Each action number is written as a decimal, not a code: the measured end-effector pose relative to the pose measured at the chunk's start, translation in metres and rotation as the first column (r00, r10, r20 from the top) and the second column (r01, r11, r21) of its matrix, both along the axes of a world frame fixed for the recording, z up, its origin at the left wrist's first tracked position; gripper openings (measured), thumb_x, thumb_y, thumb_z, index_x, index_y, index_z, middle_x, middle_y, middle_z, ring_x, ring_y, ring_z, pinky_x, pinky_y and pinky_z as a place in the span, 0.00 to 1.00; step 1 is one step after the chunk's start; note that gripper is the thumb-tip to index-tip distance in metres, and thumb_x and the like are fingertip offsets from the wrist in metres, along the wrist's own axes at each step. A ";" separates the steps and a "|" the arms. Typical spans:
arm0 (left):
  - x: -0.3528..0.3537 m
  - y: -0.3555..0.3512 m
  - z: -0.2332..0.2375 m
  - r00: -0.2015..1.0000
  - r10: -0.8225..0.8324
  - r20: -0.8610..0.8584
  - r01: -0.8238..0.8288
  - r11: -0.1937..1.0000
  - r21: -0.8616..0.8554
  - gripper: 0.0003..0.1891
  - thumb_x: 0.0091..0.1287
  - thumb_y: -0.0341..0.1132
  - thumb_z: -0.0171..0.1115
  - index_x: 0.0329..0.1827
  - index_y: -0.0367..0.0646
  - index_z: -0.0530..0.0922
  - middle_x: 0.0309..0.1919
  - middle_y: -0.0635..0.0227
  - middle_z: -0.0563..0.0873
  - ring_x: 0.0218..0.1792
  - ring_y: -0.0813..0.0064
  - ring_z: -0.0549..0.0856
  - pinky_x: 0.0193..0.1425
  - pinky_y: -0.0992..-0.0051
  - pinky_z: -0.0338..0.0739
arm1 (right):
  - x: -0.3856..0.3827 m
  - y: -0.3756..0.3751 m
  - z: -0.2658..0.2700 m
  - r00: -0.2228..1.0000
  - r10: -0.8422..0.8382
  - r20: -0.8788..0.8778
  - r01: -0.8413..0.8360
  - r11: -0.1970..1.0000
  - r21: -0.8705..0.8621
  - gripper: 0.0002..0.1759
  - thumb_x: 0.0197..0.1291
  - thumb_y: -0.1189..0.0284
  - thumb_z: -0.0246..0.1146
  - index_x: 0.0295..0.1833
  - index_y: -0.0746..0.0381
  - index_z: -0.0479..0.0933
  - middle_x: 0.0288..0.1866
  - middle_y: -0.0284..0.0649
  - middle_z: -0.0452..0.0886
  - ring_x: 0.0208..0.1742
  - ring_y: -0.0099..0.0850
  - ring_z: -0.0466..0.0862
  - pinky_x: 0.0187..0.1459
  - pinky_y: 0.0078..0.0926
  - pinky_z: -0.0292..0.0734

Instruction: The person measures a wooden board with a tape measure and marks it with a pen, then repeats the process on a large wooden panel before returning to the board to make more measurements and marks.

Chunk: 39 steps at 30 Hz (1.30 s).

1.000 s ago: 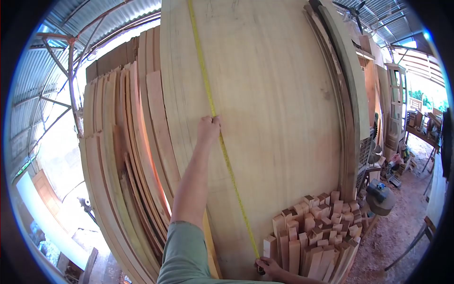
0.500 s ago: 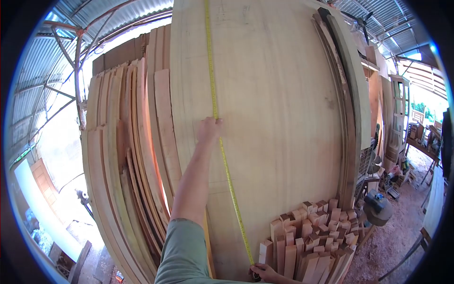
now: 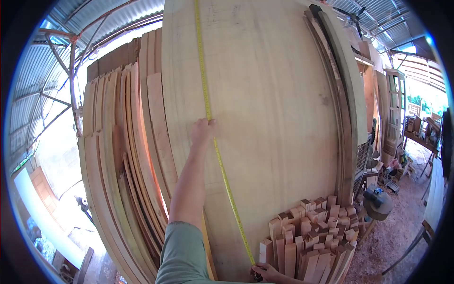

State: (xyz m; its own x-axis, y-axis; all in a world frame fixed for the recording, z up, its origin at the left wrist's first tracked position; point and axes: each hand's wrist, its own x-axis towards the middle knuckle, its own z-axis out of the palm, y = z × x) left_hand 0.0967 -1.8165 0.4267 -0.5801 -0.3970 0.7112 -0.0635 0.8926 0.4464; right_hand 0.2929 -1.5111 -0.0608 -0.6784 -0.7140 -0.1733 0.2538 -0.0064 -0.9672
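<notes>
A yellow tape measure runs up a tall upright plywood sheet, from low near my body to beyond the top of the view. My left hand is raised, its fingers closed round the tape blade partway up the sheet. At the bottom, my right hand grips the dark tape case, which is only partly visible. Between my hands the blade slants down to the right.
Long boards lean in a row left of the sheet. Short wood blocks stand bundled at lower right. Dark narrow planks lean against the sheet's right side. Farther right are a round-topped stand and a cluttered bench.
The view has turned slightly, so the sheet and left hand appear a little further left. Both hands keep their hold on the tape measure.
</notes>
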 end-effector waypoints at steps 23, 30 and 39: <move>0.004 0.006 0.003 1.000 0.023 0.013 -0.024 0.998 0.057 0.21 0.67 0.49 0.60 0.43 0.37 0.84 0.41 0.53 0.87 0.46 0.52 0.85 0.50 0.56 0.79 | -0.001 -0.001 -0.001 0.999 0.013 0.034 -0.014 1.000 0.015 0.17 0.73 0.60 0.56 0.46 0.63 0.81 0.40 0.31 0.83 0.43 0.19 0.77 0.49 0.20 0.71; 0.009 0.010 0.005 1.000 0.020 -0.003 -0.019 0.997 0.076 0.20 0.67 0.49 0.60 0.42 0.37 0.84 0.40 0.52 0.87 0.46 0.51 0.85 0.50 0.56 0.79 | 0.000 -0.002 -0.001 1.000 0.012 -0.005 -0.012 0.999 0.032 0.17 0.73 0.60 0.56 0.45 0.63 0.81 0.40 0.31 0.83 0.42 0.20 0.77 0.49 0.20 0.71; 0.004 0.007 0.001 0.998 0.040 -0.057 -0.041 0.999 -0.010 0.25 0.69 0.53 0.53 0.39 0.36 0.84 0.40 0.49 0.86 0.46 0.49 0.85 0.52 0.54 0.78 | -0.001 -0.005 0.011 0.999 0.001 -0.044 0.000 1.000 0.001 0.16 0.73 0.61 0.56 0.44 0.63 0.81 0.36 0.30 0.82 0.40 0.18 0.76 0.46 0.19 0.70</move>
